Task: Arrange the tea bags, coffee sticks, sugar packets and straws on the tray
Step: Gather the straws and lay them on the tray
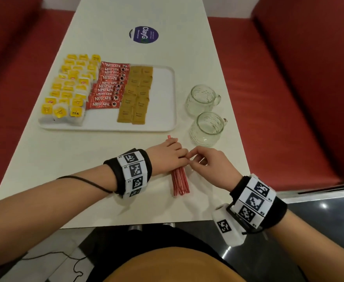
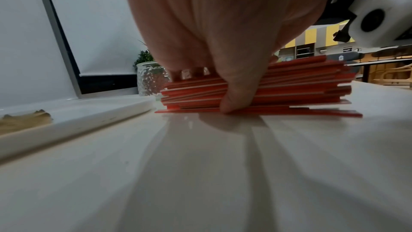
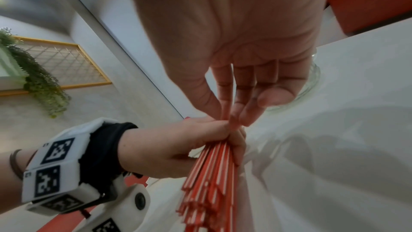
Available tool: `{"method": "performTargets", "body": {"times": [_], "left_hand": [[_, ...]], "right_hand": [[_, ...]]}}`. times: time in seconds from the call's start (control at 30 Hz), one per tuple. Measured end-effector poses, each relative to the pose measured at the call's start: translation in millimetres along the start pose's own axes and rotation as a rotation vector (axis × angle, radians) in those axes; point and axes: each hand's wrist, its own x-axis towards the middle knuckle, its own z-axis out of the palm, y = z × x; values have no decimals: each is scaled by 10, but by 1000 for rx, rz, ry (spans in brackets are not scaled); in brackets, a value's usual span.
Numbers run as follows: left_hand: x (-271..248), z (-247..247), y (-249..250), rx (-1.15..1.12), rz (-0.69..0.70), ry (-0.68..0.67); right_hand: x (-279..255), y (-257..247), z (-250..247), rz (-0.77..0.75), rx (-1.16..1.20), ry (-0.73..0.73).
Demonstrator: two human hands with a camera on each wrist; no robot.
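A bundle of red-and-white straws [image 1: 180, 183] lies on the white table, near its front edge. My left hand [image 1: 173, 153] grips the bundle around its middle, thumb [image 2: 234, 98] on the near side and the other fingers over the top. My right hand [image 1: 195, 159] pinches a single straw [image 3: 227, 94] between thumb and fingers, right beside the left hand [image 3: 178, 144]. The white tray [image 1: 163, 98] holds yellow tea bags [image 1: 69, 90] on its left, red coffee sticks [image 1: 108, 86] in the middle and brown sugar packets [image 1: 138, 94]. The right strip of the tray is bare.
Two glass mugs [image 1: 201, 100] [image 1: 207, 129] stand right of the tray, just beyond my right hand. A round blue sticker [image 1: 144, 35] marks the far table. Red benches [image 1: 289, 98] run along both sides. The tray's near rim [image 2: 78, 117] lies left of the straws.
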Motion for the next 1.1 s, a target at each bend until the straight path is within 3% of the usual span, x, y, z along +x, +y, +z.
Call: {"method": "performTargets", "body": {"times": [0.1, 0.3, 0.67, 1.0, 1.1], "left_hand": [[-29, -2, -31, 82, 36, 157], [-23, -20, -91, -41, 127, 150], [-147, 29, -196, -64, 151, 131], [-156, 119, -169, -77, 62, 354], [-150, 65, -190, -90, 17, 333]], "right_hand": [[29, 13, -23, -14, -4, -13], [64, 36, -39, -18, 8, -24], [72, 123, -23, -8, 56, -34], [133, 127, 43, 36, 82, -22], [149, 83, 51, 25, 24, -5]]}}
